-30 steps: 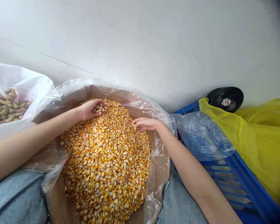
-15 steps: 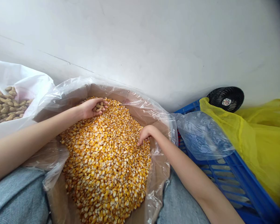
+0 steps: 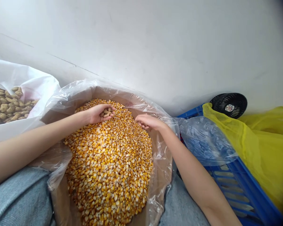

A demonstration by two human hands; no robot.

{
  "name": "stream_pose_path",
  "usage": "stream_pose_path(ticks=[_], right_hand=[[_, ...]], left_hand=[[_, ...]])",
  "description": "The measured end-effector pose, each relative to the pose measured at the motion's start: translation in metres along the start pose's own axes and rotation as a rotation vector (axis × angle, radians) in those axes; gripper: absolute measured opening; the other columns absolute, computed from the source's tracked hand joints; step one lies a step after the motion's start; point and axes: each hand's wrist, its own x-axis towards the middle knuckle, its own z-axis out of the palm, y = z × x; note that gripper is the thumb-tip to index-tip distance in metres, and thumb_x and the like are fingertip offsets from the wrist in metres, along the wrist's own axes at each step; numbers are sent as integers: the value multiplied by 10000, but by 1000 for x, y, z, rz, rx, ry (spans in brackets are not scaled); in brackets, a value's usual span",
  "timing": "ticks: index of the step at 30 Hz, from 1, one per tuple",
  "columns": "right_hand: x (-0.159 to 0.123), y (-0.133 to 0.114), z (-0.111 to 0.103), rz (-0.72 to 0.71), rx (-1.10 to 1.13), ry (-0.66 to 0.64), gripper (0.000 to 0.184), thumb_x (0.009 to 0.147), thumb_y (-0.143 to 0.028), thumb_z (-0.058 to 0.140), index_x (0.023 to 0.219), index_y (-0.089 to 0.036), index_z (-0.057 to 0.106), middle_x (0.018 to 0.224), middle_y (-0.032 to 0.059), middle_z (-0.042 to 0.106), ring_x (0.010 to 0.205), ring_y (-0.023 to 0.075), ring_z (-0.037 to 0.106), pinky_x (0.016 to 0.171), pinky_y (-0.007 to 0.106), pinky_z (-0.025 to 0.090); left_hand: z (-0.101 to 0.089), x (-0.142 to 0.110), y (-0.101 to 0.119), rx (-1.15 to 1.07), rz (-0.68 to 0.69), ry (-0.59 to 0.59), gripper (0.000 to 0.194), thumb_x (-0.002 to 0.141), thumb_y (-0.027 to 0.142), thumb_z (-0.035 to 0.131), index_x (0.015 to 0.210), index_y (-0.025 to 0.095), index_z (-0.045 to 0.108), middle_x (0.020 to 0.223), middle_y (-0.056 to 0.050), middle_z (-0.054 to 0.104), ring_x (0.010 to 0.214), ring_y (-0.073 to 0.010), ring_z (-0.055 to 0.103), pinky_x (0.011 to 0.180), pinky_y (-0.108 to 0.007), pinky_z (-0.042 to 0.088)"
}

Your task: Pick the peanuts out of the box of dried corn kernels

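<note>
My left hand [image 3: 100, 113] is cupped over the far part of a heap of yellow dried corn kernels [image 3: 108, 163], with a few in-shell peanuts [image 3: 106, 112] in its fingers. My right hand [image 3: 148, 121] hangs palm down just over the heap's far right side. Its fingers curl under, hiding anything inside them. The kernels fill a clear plastic liner [image 3: 73, 94] in a cardboard box [image 3: 59, 204]. More in-shell peanuts [image 3: 7, 106] lie in a white sack [image 3: 35, 81] at the far left.
A white wall [image 3: 155, 47] rises behind the box. On the right are a blue plastic crate [image 3: 241, 191], a clear plastic bag [image 3: 205, 141], a yellow plastic bag [image 3: 261, 150] and a small black fan [image 3: 230, 106]. My denim-covered legs [image 3: 19, 201] flank the box.
My right hand has risen from the kernels toward the far side, its fingers curling under. My left hand has shifted slightly right, still holding the peanuts. The whole view has shifted slightly.
</note>
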Motion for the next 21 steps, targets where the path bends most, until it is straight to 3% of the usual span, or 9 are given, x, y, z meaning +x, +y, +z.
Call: stream_pose_path(ticks=[3, 5, 8, 10, 14, 17, 21], right_hand=[[-8, -35, 3, -200, 615, 0, 201, 692, -326, 390, 742, -131, 387, 666, 1, 374, 519, 33, 356, 426, 143, 272], [-11, -57, 11, -257, 710, -64, 198, 685, -306, 417, 770, -127, 413, 741, 15, 422, 586, 42, 419, 516, 162, 360], [-14, -82, 25, -303, 548, -48, 193, 682, -279, 429, 798, -126, 449, 773, 22, 463, 633, 57, 451, 571, 182, 384], [-17, -91, 31, -334, 301, 50, 195, 685, -278, 424, 815, -141, 475, 761, 9, 489, 632, 64, 451, 546, 179, 360], [-22, -97, 38, -410, -146, 283, 154, 674, -232, 440, 783, -154, 516, 800, -5, 513, 675, 77, 446, 574, 191, 330], [-21, -97, 43, -447, -264, 383, 147, 668, -212, 461, 788, -151, 522, 867, 19, 489, 757, 93, 436, 668, 208, 336], [-24, -98, 46, -504, -312, 399, 157, 699, -221, 451, 824, -172, 533, 889, 23, 483, 798, 104, 435, 712, 222, 335]], left_hand=[[8, -2, -6, -35, -46, -13, 157, 775, 174, 401, 790, 84, 529, 669, -90, 569, 588, -119, 574, 516, -193, 501], [15, -5, -8, -52, -80, -44, 199, 790, 183, 369, 787, 69, 532, 710, -121, 580, 647, -143, 585, 564, -216, 508], [25, -11, -11, -79, -102, -120, 202, 786, 185, 369, 754, 79, 538, 720, -116, 586, 661, -155, 587, 603, -257, 509], [30, -15, -12, -102, -75, -138, 169, 772, 183, 396, 735, 103, 541, 685, -79, 585, 615, -145, 583, 587, -274, 511], [34, -17, -15, -130, -64, -58, 173, 759, 153, 389, 655, 106, 519, 541, -34, 532, 472, -113, 540, 472, -244, 496], [33, -16, -16, -161, -60, -35, 192, 748, 125, 375, 587, 97, 476, 488, -22, 491, 411, -96, 506, 408, -209, 469], [32, -15, -15, -192, -44, -66, 190, 752, 135, 377, 599, 91, 481, 513, -35, 508, 424, -94, 511, 386, -185, 455]])
